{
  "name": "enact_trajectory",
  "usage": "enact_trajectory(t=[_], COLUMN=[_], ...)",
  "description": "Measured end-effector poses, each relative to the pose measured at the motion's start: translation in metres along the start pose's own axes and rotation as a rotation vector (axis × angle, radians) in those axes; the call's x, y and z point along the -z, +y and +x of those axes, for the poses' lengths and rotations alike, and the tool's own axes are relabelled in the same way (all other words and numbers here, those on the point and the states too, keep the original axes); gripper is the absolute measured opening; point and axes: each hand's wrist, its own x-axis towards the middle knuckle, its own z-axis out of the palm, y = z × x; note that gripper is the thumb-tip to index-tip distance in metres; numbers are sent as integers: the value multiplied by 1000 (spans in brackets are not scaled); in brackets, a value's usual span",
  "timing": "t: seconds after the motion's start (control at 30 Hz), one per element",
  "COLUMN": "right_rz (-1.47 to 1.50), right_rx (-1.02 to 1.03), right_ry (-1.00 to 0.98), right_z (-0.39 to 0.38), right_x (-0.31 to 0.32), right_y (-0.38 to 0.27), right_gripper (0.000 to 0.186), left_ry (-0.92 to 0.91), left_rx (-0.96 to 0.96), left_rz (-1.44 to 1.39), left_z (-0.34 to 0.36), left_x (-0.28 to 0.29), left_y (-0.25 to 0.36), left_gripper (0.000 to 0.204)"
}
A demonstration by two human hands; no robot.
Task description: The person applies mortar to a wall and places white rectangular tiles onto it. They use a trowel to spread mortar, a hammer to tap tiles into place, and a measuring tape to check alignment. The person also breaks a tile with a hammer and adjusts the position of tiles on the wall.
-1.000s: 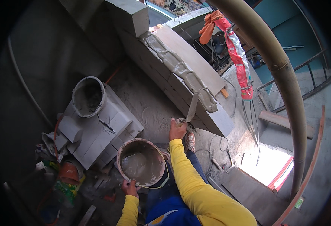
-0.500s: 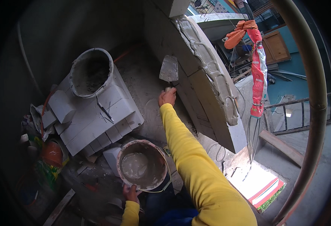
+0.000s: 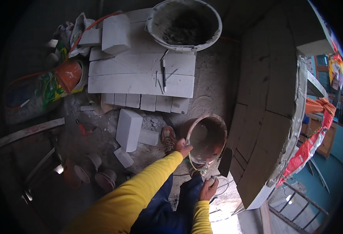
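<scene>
My left hand (image 3: 182,148) grips the rim of a tilted mortar bucket (image 3: 206,152) above my shoes (image 3: 168,138); a little mortar coats its inside. My right hand (image 3: 208,188) is closed on the handle of a trowel (image 3: 225,162), whose blade is beside the bucket's lower right. To the right stands a grey block wall (image 3: 277,97) with wet mortar (image 3: 296,124) along its top edge.
Stacked white blocks (image 3: 140,82) carry a larger bucket (image 3: 183,45) and thin tools (image 3: 164,76). Loose blocks (image 3: 128,128), an orange-handled tool (image 3: 84,128), small containers (image 3: 81,175) and an orange bucket (image 3: 68,76) lie left. A metal ladder-like frame (image 3: 296,204) shows at lower right.
My view has turned, so the wall now lies at the right edge. The trowel has come down from beside the wall to the bucket, which is now tilted in my left hand.
</scene>
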Motion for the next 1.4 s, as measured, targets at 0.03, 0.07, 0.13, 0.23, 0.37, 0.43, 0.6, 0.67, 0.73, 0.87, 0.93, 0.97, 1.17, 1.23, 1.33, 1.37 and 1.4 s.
enact_trajectory(t=[0.03,0.07,0.13,0.23,0.37,0.43,0.6,0.67,0.73,0.87,0.93,0.97,1.17,1.23,1.33,1.37,1.4], right_rz=[18,41,51,52,237,328,410,412,416,535,512,498,365,357,366,359,368], right_rx=[-91,-177,-243,-183,-261,-161,-56,-32,27,66,97,118,152,137,102,120,125], right_ry=[-24,-80,-157,-262,-348,-301,-363,-371,-300,-227,-175,-137,-87,-52,-107,-92,-80], right_z=[1,-4,-1,3,33,54,88,103,125,172,194,205,209,206,196,198,200], right_x=[6,11,12,20,17,-1,-50,-81,-117,-193,-221,-230,-263,-258,-270,-270,-268], right_y=[1,-9,4,30,-5,-30,-110,-141,-159,-197,-207,-211,-230,-235,-237,-236,-235], right_gripper=[37,41,46,44,36,30,31,29,32,38,41,42,46,50,49,47,46], left_ry=[-28,-41,-135,-195,-243,-228,79,198,431,764,871,942,827,760,881,876,873], left_rx=[19,-20,126,113,135,218,197,242,239,99,32,8,-173,-178,-234,-225,-215], left_rz=[113,102,70,-54,-246,-297,-507,-610,-736,-635,-624,-640,-490,-370,-167,-212,-256], left_z=[11,33,72,119,116,98,59,59,66,118,153,171,218,229,242,239,236], left_x=[-28,-43,-69,-62,-57,-21,119,182,230,369,435,454,503,481,514,513,508], left_y=[24,10,-9,-64,-74,-33,-52,-86,-88,-85,-53,-21,109,131,96,99,102], left_gripper=[38,38,31,41,34,39,31,30,24,49,63,72,87,84,75,74,72])
